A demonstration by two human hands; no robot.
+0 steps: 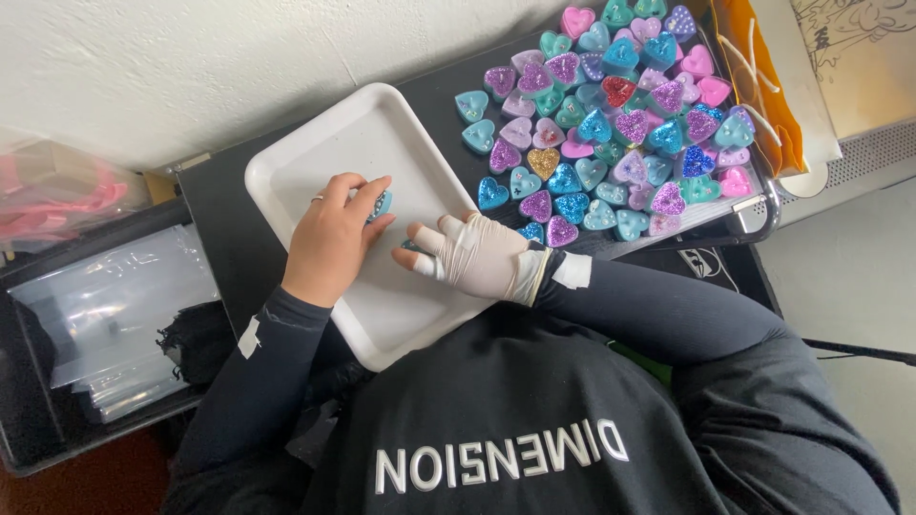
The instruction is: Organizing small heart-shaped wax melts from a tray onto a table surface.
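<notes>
My left hand (331, 238), bare with a ring on one finger, is over the white tray (315, 153) and pinches a small blue glitter heart piece (381, 202) in its fingertips. My right hand (472, 256), in a white fingerless glove, lies on the tray just right of it with its fingers pointing left. A small dark bit (408, 246) shows under those fingertips, and I cannot tell whether it is held. A heap of several heart-shaped glitter pieces (611, 124) in teal, purple, pink and blue lies on the dark surface to the upper right.
The tray sits on a black tabletop (224, 229) against a white wall. An orange bag (754, 76) lies at the far right. A black bin of clear plastic sleeves (105, 315) stands to the left, with pink material in a bag (57, 195) above it.
</notes>
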